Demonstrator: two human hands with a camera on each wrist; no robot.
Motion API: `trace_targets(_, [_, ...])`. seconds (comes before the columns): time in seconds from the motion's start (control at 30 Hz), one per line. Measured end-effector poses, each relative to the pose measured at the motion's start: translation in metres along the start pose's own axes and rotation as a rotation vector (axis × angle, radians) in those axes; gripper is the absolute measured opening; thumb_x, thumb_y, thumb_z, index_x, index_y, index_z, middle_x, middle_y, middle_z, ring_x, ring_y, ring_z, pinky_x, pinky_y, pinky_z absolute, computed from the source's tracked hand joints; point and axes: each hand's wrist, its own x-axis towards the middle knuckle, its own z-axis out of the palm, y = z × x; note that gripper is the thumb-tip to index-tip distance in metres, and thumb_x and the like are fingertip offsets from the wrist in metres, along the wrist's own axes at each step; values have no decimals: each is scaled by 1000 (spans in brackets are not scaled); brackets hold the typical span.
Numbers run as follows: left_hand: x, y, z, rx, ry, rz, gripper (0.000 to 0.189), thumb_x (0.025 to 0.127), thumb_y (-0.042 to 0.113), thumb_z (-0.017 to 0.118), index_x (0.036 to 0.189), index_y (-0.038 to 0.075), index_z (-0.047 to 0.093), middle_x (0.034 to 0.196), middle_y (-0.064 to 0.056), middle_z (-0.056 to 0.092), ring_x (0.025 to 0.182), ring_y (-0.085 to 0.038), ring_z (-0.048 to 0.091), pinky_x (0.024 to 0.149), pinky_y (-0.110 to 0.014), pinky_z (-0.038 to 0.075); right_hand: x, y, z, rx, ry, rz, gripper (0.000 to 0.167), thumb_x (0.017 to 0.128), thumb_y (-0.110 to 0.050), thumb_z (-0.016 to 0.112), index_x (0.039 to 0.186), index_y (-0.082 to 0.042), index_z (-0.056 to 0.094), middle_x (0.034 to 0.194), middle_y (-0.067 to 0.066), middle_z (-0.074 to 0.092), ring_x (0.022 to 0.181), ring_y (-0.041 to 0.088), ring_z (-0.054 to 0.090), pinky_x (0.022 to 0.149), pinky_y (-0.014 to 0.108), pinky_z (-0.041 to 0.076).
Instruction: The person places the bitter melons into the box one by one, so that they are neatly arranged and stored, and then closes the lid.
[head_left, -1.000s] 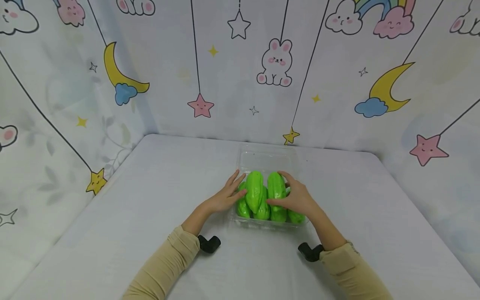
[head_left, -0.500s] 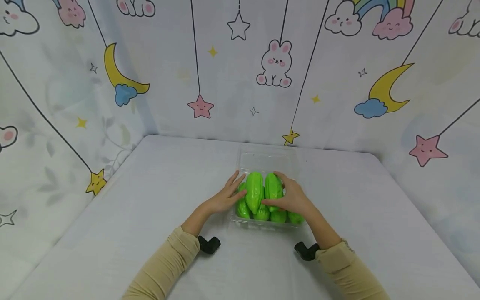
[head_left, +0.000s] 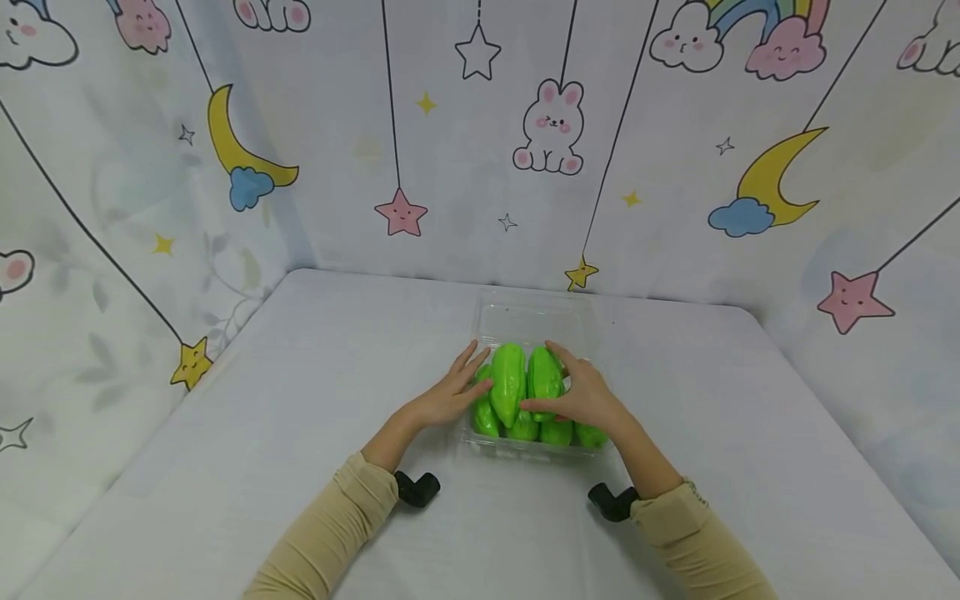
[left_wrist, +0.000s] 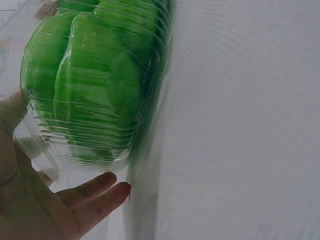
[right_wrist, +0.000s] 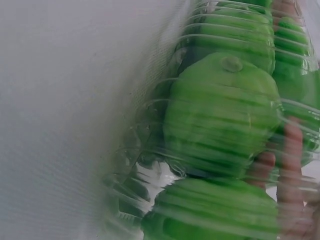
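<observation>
A clear plastic clamshell box [head_left: 517, 451] holds several bright green, ridged, tapered gourds. Two lie on top of the others, side by side. My right hand [head_left: 590, 396] grips the right upper gourd [head_left: 543, 382] between thumb and fingers, at its near and far ends. The left upper gourd [head_left: 508, 375] lies close beside it. At the box's left side, my left hand [head_left: 448, 397] has its fingers spread and straight. In the left wrist view, this hand's fingers [left_wrist: 95, 202] reach along the box's end. Through the ribbed wall in the right wrist view, the lower gourds [right_wrist: 220, 120] show.
The box's clear lid [head_left: 536, 318] lies folded back on the far side. A white cloth covers the table [head_left: 360, 325]. Black angled wrist mounts [head_left: 418, 490] sit at both wrists. Behind stands a printed curtain [head_left: 465, 142] with stars and moons.
My right hand has moved slightly left with its gourd, bringing it closer to the left upper gourd. The left hand has stayed in place.
</observation>
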Motion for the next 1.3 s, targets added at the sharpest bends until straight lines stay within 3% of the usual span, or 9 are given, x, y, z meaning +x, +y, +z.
trace_targets(0.23, [0,-3,1,-3,1,-5,62,99,41,33,149,14,6,152,-8,-12,137,-34,8,104,-53,21,-3,2,-3,61,-20,14,109,64,-56,76,147,-18,18,126,24,44,50,14,60,83,50,45])
trace_targets(0.43, [-1,-4,1,5,6,2,63,99,41,34,148,13,7,152,-9,-11,137,-34,8,104,-53,20,-5,3,-8,82,-14,10,102,68,-53,74,147,-16,20,128,24,44,53,16,61,70,39,51])
trace_targets(0.67, [-2,0,-3,20,22,-4,59,100,35,34,149,16,6,152,-8,-9,138,-30,-2,105,-54,14,-7,12,-17,51,21,-10,95,71,-55,71,145,-17,25,126,24,48,88,26,59,68,36,51])
trace_targets(0.77, [-1,2,-6,15,15,2,59,100,34,34,149,16,5,152,-10,-7,138,-29,-3,106,-54,13,-9,18,-24,69,36,-14,89,74,-52,70,144,-18,28,126,23,48,92,29,59,68,36,51])
trace_targets(1.03, [6,4,-20,-8,25,-5,60,100,37,34,149,17,6,152,-9,-6,136,-33,15,105,-46,24,-13,33,-47,14,90,-36,74,83,-44,65,141,-10,35,121,26,51,94,36,59,70,42,51])
trace_targets(1.2, [14,6,-33,63,82,-12,61,98,38,38,148,15,12,152,-11,0,127,-41,33,102,-50,29,-7,43,-57,-5,122,-47,71,84,-42,64,140,-7,37,119,25,52,96,38,58,70,43,51])
trace_targets(1.3, [22,9,-39,124,118,-1,62,97,36,43,148,14,15,152,-13,5,125,-40,36,100,-51,31,-1,49,-62,-6,135,-39,72,84,-42,63,140,-6,36,121,26,50,98,39,56,71,43,50])
